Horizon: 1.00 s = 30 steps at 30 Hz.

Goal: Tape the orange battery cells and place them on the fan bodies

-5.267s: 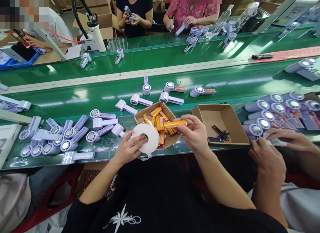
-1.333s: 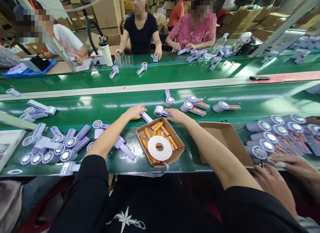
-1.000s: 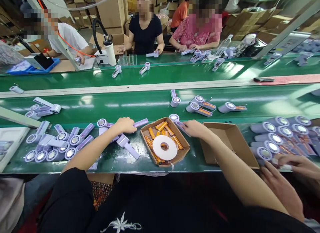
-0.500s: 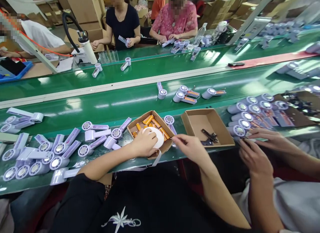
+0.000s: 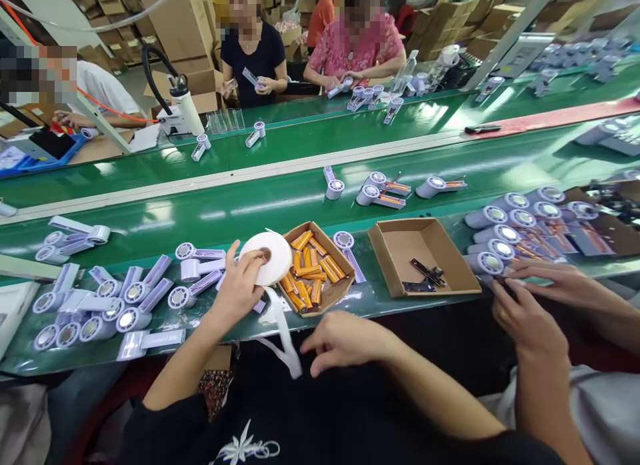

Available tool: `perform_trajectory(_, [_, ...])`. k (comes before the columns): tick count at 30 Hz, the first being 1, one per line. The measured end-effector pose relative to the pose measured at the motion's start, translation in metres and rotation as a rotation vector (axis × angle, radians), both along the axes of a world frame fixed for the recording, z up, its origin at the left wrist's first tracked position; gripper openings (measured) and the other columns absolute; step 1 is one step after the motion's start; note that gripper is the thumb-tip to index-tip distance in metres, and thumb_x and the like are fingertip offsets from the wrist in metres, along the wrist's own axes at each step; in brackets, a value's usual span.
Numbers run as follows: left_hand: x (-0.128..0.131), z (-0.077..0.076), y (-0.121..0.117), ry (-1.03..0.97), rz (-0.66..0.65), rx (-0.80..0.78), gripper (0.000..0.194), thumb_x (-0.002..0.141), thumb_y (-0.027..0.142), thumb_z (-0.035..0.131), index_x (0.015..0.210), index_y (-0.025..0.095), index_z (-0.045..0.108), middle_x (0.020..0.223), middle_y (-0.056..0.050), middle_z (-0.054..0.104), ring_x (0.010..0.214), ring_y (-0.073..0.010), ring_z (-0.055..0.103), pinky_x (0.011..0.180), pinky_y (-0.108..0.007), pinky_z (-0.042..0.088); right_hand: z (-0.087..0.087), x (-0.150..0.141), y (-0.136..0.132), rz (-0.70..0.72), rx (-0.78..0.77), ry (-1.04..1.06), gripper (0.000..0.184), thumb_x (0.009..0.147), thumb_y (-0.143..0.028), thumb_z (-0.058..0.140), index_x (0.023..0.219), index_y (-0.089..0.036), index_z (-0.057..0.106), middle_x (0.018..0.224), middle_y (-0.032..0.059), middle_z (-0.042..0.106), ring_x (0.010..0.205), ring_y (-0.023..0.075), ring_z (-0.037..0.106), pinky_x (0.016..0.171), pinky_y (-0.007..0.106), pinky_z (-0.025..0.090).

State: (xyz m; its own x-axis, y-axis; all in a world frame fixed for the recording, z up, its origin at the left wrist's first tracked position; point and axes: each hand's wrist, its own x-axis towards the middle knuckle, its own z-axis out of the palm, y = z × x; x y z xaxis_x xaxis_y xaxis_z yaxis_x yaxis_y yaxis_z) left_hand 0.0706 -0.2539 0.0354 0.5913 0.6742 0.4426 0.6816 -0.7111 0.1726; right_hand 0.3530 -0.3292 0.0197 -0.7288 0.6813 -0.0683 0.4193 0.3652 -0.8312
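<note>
My left hand [image 5: 237, 288] grips a roll of white tape [image 5: 277, 262] at its core, just left of a small cardboard box [image 5: 345, 293]. A loose strip of tape [image 5: 284, 332] hangs from the roll and folds back near its lower end. My right hand [image 5: 350, 345] is in front of the box, with thumb and index finger apart and nothing visible between them. Its fingertips are close to the strip's end. Inside the box lie several orange cylindrical batteries [image 5: 310, 272]. A lilac handheld fan body [image 5: 344, 240] rests against the box's far right side.
Several lilac fan bodies [image 5: 135, 292] crowd the left bench. A second cardboard box [image 5: 393, 252] holds black parts [image 5: 427, 273]. On the right, a co-worker's hands [image 5: 530, 298] work beside more fans [image 5: 493, 238]. Beyond runs a green conveyor belt [image 5: 225, 212], with people seated across it.
My left hand has lifted the tape roll off the batteries and moved it left. My right hand has come from the box's right edge down and left, toward my body.
</note>
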Motion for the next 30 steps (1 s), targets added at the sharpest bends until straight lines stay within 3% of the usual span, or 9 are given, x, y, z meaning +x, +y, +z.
perform_trajectory(4, [-0.029,0.024,-0.011,-0.208,0.197,0.116,0.057,0.083,0.022,0.070,0.135,0.024,0.045,0.140,-0.014,0.052,0.152,-0.0379,0.037,0.131,-0.070,0.021,-0.006,0.006,0.084,-0.284,0.354,-0.298,0.027,0.104,-0.026,0.057,0.118,-0.022,0.080,0.114,0.0101,0.081,0.104,0.0257,0.072,0.090,0.033,0.051])
perform_trajectory(7, [-0.034,0.046,-0.025,-0.263,0.249,0.126,0.065,0.085,0.031,0.069,0.142,0.024,0.039,0.147,-0.017,0.041,0.162,-0.0424,0.012,0.131,-0.072,0.015,-0.017,0.008,0.143,-0.186,0.561,-0.530,0.032,0.099,-0.013,0.058,0.124,-0.018,0.076,0.125,0.0156,0.077,0.124,0.0305,0.061,0.104,0.039,0.045])
perform_trajectory(11, [-0.025,0.049,-0.037,-0.190,0.103,0.091,0.059,0.084,0.024,0.061,0.139,0.023,0.042,0.144,-0.017,0.047,0.160,-0.0409,0.018,0.130,-0.071,0.021,-0.025,0.005,0.175,-0.043,0.564,-0.555,0.026,0.095,-0.009,0.062,0.115,-0.017,0.078,0.117,0.0163,0.077,0.118,0.0297,0.064,0.104,0.040,0.045])
perform_trajectory(16, [-0.018,0.015,-0.037,-0.160,0.005,0.037,0.051,0.081,0.020,0.063,0.131,0.021,0.056,0.137,-0.015,0.064,0.146,-0.0383,0.044,0.125,-0.065,0.037,-0.016,0.023,0.168,-0.117,0.502,-0.435,0.031,0.097,-0.019,0.062,0.126,-0.017,0.073,0.118,0.0151,0.074,0.112,0.0272,0.067,0.099,0.038,0.052])
perform_trajectory(19, [-0.020,-0.005,-0.035,-0.086,-0.023,-0.002,0.048,0.083,0.021,0.067,0.131,0.020,0.066,0.132,-0.012,0.071,0.139,-0.0382,0.052,0.122,-0.065,0.041,-0.007,0.032,0.147,-0.406,0.238,0.084,0.030,0.098,-0.038,0.066,0.123,-0.021,0.067,0.114,0.0091,0.073,0.101,0.0229,0.071,0.092,0.037,0.059])
perform_trajectory(21, [-0.021,-0.014,-0.033,-0.002,-0.042,-0.017,0.046,0.085,0.022,0.069,0.131,0.021,0.071,0.131,-0.011,0.072,0.140,-0.0393,0.050,0.118,-0.064,0.046,-0.002,0.031,0.127,-0.559,-0.014,0.515,0.045,0.088,-0.048,0.080,0.122,-0.026,0.063,0.109,0.0031,0.073,0.092,0.0205,0.074,0.083,0.036,0.062])
perform_trajectory(24, [-0.019,-0.020,-0.030,0.098,-0.097,0.014,0.039,0.090,0.019,0.070,0.129,0.022,0.074,0.132,-0.010,0.073,0.139,-0.0380,0.051,0.116,-0.059,0.050,0.004,0.019,0.099,-0.624,-0.218,0.782,0.068,0.074,-0.050,0.094,0.131,-0.029,0.062,0.101,-0.0006,0.075,0.078,0.0185,0.076,0.071,0.034,0.064])
perform_trajectory(27, [-0.012,-0.021,-0.027,0.144,-0.160,0.065,0.036,0.096,0.016,0.067,0.130,0.022,0.073,0.132,-0.007,0.074,0.136,-0.0343,0.054,0.115,-0.054,0.053,0.009,0.005,0.079,-0.778,-0.161,0.747,0.057,0.079,-0.054,0.090,0.124,-0.024,0.074,0.102,0.0035,0.080,0.086,0.0221,0.079,0.078,0.038,0.067])
perform_trajectory(30, [-0.004,-0.021,-0.026,0.162,-0.211,0.103,0.038,0.098,0.012,0.064,0.134,0.020,0.070,0.134,-0.006,0.073,0.136,-0.0316,0.056,0.117,-0.051,0.053,0.013,-0.008,0.066,-0.950,0.044,0.620,0.044,0.089,-0.055,0.080,0.120,-0.023,0.079,0.101,0.0055,0.083,0.093,0.0262,0.081,0.086,0.043,0.067])
